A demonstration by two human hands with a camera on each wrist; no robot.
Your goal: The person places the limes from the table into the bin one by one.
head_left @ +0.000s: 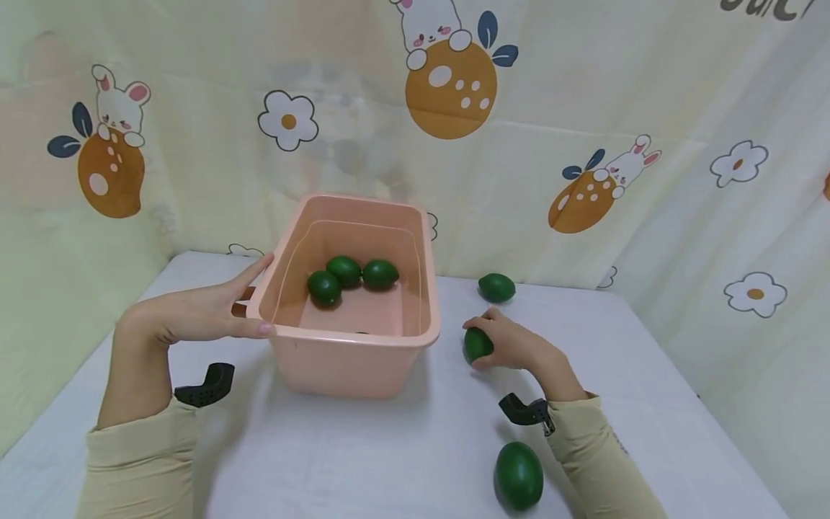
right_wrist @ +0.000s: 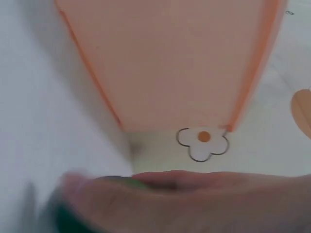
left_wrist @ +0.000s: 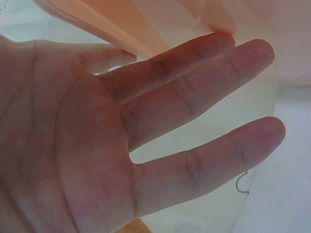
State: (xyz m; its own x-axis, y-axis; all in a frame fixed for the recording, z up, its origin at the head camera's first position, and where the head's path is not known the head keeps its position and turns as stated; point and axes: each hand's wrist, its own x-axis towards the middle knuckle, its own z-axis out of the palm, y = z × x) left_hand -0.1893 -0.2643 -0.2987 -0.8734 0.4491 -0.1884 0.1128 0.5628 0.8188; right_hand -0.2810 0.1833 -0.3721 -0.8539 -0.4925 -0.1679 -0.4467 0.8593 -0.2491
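Note:
A pink plastic bin (head_left: 344,367) stands on the white-covered table. Inside it lie three green limes (head_left: 380,274), and a dark sliver peeks above the front rim. My left hand (head_left: 194,311) touches the bin's left side, fingers straight and spread in the left wrist view, the thumb at the front corner. To the right of the bin, my right hand (head_left: 519,347) grips a green lime (head_left: 478,344) between thumb and fingers, low over the table. The right wrist view shows that lime (right_wrist: 73,221) blurred and mostly covered by the hand.
Another lime (head_left: 496,287) lies near the table's back edge, just beyond my right hand. One more lime (head_left: 519,476) sits at the front, beside the right sleeve. A printed curtain (head_left: 350,158) hangs behind the table (head_left: 311,461).

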